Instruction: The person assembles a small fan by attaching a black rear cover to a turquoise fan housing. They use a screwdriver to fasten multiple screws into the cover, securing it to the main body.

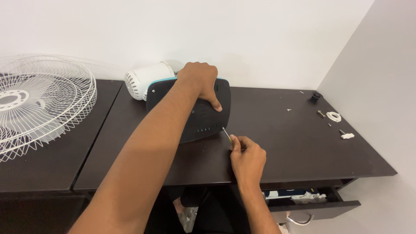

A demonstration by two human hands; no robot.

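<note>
A dark fan base (203, 123) with a teal rim stands tilted on its edge on the dark desk (294, 147), its underside toward me. My left hand (200, 82) grips its top edge and steadies it. Behind the base lies the white fan motor housing (145, 80). My right hand (247, 158) holds a small screwdriver (227, 134), whose tip meets the lower right edge of the base.
A white wire fan grille (39, 104) lies on a second dark table at the left. Small white and black loose parts (333, 117) sit at the desk's right end near the wall. A drawer (312, 206) under the desk hangs open.
</note>
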